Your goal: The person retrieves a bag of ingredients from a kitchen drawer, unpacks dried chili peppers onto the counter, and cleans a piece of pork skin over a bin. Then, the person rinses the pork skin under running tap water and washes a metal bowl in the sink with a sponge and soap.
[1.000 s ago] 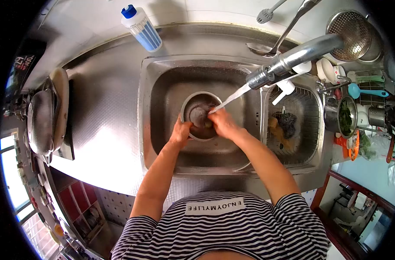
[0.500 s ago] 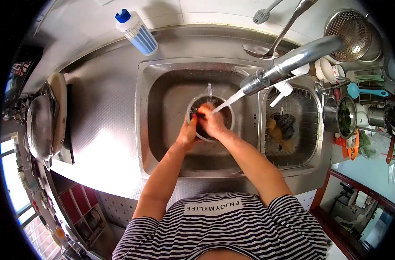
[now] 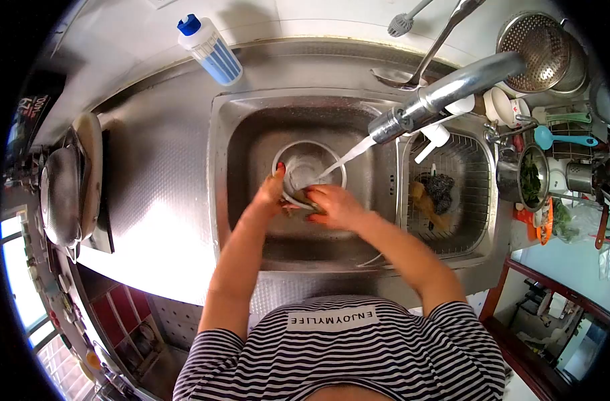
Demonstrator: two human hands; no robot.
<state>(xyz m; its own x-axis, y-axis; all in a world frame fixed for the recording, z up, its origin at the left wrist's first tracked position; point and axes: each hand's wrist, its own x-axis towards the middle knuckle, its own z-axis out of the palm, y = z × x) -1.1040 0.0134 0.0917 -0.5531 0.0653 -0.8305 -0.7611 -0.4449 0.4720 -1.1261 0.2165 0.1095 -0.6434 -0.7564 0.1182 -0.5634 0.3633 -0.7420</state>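
A round, light metallic bowl (image 3: 290, 155) is tilted over the main sink basin (image 3: 258, 134), with water running into it from the faucet (image 3: 419, 110). My left hand (image 3: 270, 190) grips the bowl's left rim, thumb on top and the other fingers underneath. At the near right rim, my right hand (image 3: 338, 208) is closed over the edge. A small brownish-green patch shows under its fingertips; I cannot make out what it is. The undersides of both hands are partly hidden.
Right of the basin, a smaller sink with a wire rack (image 3: 475, 194) holds a dark scrubber (image 3: 440, 190). A pot of greens (image 3: 532, 177) stands beyond it. A blue-capped bottle (image 3: 215, 57) stands behind left; pans (image 3: 64, 194) lean at far left.
The bowl has shifted left and tilted, so more of its inside shows. My right hand has moved from inside the bowl to its near right rim. My left hand has moved slightly left.
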